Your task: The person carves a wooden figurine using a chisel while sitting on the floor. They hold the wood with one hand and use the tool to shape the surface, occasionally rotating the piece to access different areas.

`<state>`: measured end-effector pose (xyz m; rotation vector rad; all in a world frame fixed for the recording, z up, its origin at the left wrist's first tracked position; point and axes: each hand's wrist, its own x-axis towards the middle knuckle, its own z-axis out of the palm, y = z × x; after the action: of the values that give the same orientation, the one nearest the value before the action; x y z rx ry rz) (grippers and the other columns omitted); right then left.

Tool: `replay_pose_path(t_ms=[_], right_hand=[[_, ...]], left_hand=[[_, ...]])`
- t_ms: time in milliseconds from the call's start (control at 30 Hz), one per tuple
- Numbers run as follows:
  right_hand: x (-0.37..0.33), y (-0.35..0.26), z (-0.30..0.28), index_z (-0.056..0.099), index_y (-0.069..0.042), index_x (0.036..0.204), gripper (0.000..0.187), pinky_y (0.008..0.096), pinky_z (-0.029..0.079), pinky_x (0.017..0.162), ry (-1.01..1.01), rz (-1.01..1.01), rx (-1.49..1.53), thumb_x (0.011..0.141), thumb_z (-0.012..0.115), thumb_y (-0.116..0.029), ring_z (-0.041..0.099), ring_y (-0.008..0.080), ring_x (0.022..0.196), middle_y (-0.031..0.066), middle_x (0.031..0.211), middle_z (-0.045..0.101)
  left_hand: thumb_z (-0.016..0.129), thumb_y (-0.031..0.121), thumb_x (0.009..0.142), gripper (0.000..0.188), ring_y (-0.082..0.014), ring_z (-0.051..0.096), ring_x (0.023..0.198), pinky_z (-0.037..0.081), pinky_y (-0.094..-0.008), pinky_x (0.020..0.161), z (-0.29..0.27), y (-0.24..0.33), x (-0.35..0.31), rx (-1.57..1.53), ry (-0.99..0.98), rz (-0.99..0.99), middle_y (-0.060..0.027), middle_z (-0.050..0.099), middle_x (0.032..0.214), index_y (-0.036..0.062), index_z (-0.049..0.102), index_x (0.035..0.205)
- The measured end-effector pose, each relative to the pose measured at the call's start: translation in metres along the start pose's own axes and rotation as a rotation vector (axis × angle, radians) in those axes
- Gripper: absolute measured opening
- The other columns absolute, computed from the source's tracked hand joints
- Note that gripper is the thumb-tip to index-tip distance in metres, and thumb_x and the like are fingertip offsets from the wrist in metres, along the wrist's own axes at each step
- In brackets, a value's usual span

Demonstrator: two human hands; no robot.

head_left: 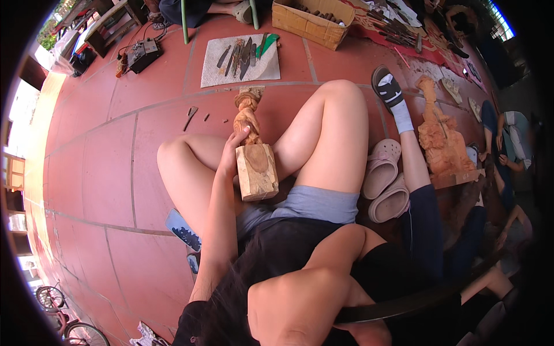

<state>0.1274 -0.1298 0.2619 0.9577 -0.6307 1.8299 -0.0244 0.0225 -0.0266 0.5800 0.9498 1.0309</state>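
Observation:
Between my bent legs is a wood carving point(247, 118), a twisted figure with a flat, wide top on an uncarved square block. The block point(257, 173) points toward me, and the carved end points away. My left hand point(235, 149) is closed round the carving where the figure meets the block, thumb on the carved part. My right arm is bent up close to the camera, and its hand does not show. Past the carving, several carving tools point(245, 57) lie on a white sheet point(212, 72). A small tool point(189, 117) and wood bits lie left of the carving.
A phone point(183, 229) lies by my left thigh. Clogs point(382, 167) and another person's leg point(413, 151) are on my right, beside a larger carving point(443, 138). Farther off stand a cardboard box point(314, 27) and a dark electrical device point(144, 55). More people sit nearby.

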Motion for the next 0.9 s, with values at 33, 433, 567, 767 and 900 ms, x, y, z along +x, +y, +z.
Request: replay_pose_path(t_ms=[33, 433, 567, 767, 900], right_hand=[[-0.012, -0.006, -0.001, 0.057, 0.007, 0.098, 0.048, 0.0311, 0.029, 0.04, -0.021, 0.116, -0.125, 0.092, 0.068, -0.04, 0.043, 0.0146, 0.04, 0.0015, 0.057, 0.045], [-0.007, -0.013, 0.013, 0.064, 0.015, 0.11, 0.047, 0.0286, 0.032, 0.041, -0.015, 0.165, -0.054, 0.078, 0.086, -0.011, 0.051, 0.0152, 0.043, 0.0054, 0.055, 0.049], [-0.036, 0.01, 0.02, 0.063, 0.011, 0.104, 0.038, 0.0301, 0.035, 0.041, 0.025, 0.043, -0.026, 0.08, 0.082, -0.012, 0.053, 0.0187, 0.045, 0.0083, 0.058, 0.053], [-0.048, -0.017, 0.011, 0.058, 0.0, 0.085, 0.032, 0.0313, 0.035, 0.041, -0.125, 0.126, -0.263, 0.091, 0.068, -0.03, 0.051, 0.0214, 0.046, 0.0056, 0.064, 0.054], [-0.04, -0.041, 0.001, 0.059, -0.002, 0.082, 0.032, 0.0311, 0.035, 0.041, -0.21, 0.194, -0.377, 0.094, 0.063, -0.032, 0.051, 0.0208, 0.046, 0.0049, 0.065, 0.054]], left_hand=[[0.069, 0.039, 0.09, 0.057, -0.0213, 0.068, 0.086, 0.057, -0.0369, 0.079, -0.008, -0.001, 0.002, -0.009, 0.009, -0.012, -0.0119, 0.064, 0.1, -0.0007, 0.049, 0.125], [0.069, 0.038, 0.091, 0.05, -0.0216, 0.069, 0.083, 0.058, -0.0368, 0.074, 0.002, -0.006, 0.014, -0.057, -0.013, -0.073, -0.0117, 0.066, 0.097, 0.0003, 0.053, 0.119], [0.069, 0.038, 0.091, 0.051, -0.0219, 0.068, 0.084, 0.058, -0.0372, 0.075, -0.002, -0.009, 0.013, -0.076, -0.025, -0.091, -0.0121, 0.065, 0.099, 0.0002, 0.051, 0.122], [0.068, 0.04, 0.09, 0.056, -0.0216, 0.067, 0.087, 0.057, -0.0368, 0.078, -0.002, -0.007, 0.018, -0.046, -0.031, -0.113, -0.0119, 0.064, 0.099, 0.0004, 0.049, 0.125], [0.067, 0.04, 0.091, 0.053, -0.0209, 0.067, 0.085, 0.057, -0.0355, 0.078, -0.007, -0.008, 0.014, -0.037, 0.002, -0.115, -0.0109, 0.064, 0.098, 0.0011, 0.05, 0.123]])
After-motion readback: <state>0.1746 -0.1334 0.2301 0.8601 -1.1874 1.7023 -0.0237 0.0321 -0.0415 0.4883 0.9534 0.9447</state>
